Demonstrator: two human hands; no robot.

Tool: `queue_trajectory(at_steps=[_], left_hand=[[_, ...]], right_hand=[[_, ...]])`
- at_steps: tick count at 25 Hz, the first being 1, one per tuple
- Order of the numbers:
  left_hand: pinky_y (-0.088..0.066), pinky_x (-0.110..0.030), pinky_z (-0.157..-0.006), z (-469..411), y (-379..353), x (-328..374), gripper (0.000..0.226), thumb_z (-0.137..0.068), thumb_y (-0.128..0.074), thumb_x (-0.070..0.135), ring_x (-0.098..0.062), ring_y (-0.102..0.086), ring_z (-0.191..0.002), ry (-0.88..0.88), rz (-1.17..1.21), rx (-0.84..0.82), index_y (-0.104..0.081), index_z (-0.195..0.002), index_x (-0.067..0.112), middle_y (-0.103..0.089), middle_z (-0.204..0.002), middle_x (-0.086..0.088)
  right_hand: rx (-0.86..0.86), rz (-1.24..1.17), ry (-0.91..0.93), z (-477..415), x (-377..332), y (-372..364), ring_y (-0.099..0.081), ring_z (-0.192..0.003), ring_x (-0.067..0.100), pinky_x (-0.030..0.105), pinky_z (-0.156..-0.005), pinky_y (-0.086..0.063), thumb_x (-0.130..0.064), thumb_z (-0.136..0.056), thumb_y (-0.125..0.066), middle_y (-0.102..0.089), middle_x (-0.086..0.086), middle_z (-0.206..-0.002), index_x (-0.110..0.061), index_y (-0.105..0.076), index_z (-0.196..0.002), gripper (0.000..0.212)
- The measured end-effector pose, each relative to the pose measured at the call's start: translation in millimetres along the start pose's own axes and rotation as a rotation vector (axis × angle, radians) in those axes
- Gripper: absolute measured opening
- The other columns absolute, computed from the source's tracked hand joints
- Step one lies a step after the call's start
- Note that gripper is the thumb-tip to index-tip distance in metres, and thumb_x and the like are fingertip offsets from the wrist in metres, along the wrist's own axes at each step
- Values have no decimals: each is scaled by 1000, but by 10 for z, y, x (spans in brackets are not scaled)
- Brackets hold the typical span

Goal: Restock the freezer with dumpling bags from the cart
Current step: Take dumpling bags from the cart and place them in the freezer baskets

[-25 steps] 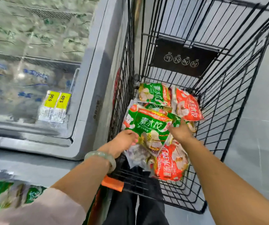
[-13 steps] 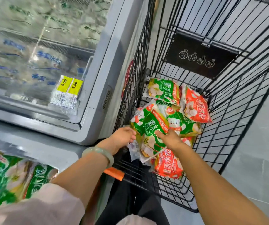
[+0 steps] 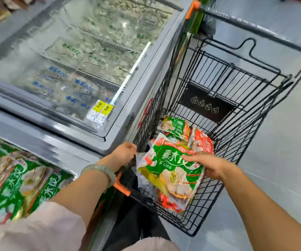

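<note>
My right hand point(image 3: 213, 165) pinches the likely floppy, slick dumpling bag point(image 3: 169, 171) by its edge in the cart point(image 3: 164, 98); I can't tell what my left hand point(image 3: 124, 153) holds

green dumpling bag point(image 3: 171, 165) lifted clear, right hand point(image 3: 210, 164) moved to its right edge
</note>
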State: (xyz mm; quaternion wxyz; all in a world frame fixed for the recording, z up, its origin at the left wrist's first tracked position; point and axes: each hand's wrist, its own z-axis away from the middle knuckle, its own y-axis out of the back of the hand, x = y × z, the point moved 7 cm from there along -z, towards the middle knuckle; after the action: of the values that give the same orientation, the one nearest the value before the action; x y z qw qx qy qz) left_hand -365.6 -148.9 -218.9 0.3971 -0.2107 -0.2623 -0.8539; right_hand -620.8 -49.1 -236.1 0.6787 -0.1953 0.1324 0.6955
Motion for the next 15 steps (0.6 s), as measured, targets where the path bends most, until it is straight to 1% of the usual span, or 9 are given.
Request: queue_trajectory(at_steps=[1,2,4,6,8,9,11,12,15], left_hand=[[-44,-37,-98,95,93,-34,18,-97,-47,25,-28,-59,-104,-15,-35,38,-58,-104,12,-61,-114,-14],[-40,-37,-105,213,151,-69,35,-96,-48,35,-30,-54,-118,0,-19,51,-56,-119,10,-57,-126,-15],[-39,-31,-102,493,218,-153,57,-96,-41,49,-31,-49,-128,63,139,17,-49,-133,6,-53,-135,-14],[-44,-23,-92,763,217,-208,60,-96,-34,54,-24,-59,-119,88,308,-55,-54,-127,6,-58,-127,-10],[-54,-18,-73,985,203,-153,53,-99,-26,48,-12,-72,-87,23,485,-118,-57,-116,9,-65,-112,-9],[-55,-19,-67,1096,218,-128,49,-100,-24,44,-13,-73,-79,-8,623,-162,-54,-117,9,-66,-109,-16],[-56,-20,-60,1245,326,-202,53,-100,-28,45,-15,-74,-73,-30,753,-177,-54,-121,4,-71,-106,-19],[-57,-19,-59,1291,383,-279,56,-98,-32,48,-14,-74,-68,-34,799,-197,-56,-124,5,-74,-97,-13],[-60,-25,-66,1520,680,-563,45,-98,-39,43,-13,-74,-73,-77,962,-156,-59,-124,12,-77,-90,-1]], right_hand=[[-46,23,19,151,-104,-44,-47,-131,29,54,-111,-32,-45,-53,-90,-51,7,-142,-15,-53,-130,90],[-101,25,41,295,-227,-125,-50,-128,30,55,-111,-32,-42,-48,-92,-54,11,-138,-14,-58,-125,89],[-203,16,102,505,-479,-313,-63,-111,30,49,-103,-44,-34,-40,-95,-65,15,-122,-10,-68,-110,79],[-303,13,149,706,-711,-635,-71,-93,27,39,-88,-55,-27,-33,-96,-72,15,-107,-6,-71,-102,77],[-340,13,172,791,-874,-885,-72,-85,26,35,-77,-59,-22,-28,-96,-74,15,-99,-4,-70,-100,78],[-366,21,172,801,-923,-1003,-73,-82,27,34,-73,-59,-19,-28,-96,-74,15,-95,-3,-71,-98,76],[-426,39,160,858,-1021,-1283,-73,-81,29,35,-70,-59,-12,-29,-94,-74,17,-93,0,-74,-96,70],[-449,50,155,891,-1078,-1429,-73,-81,30,37,-72,-59,-10,-30,-92,-74,18,-94,1,-73,-97,70],[-498,84,169,954,-1274,-1826,-73,-82,31,40,-78,-59,-10,-32,-90,-74,19,-93,1,-73,-99,70]])
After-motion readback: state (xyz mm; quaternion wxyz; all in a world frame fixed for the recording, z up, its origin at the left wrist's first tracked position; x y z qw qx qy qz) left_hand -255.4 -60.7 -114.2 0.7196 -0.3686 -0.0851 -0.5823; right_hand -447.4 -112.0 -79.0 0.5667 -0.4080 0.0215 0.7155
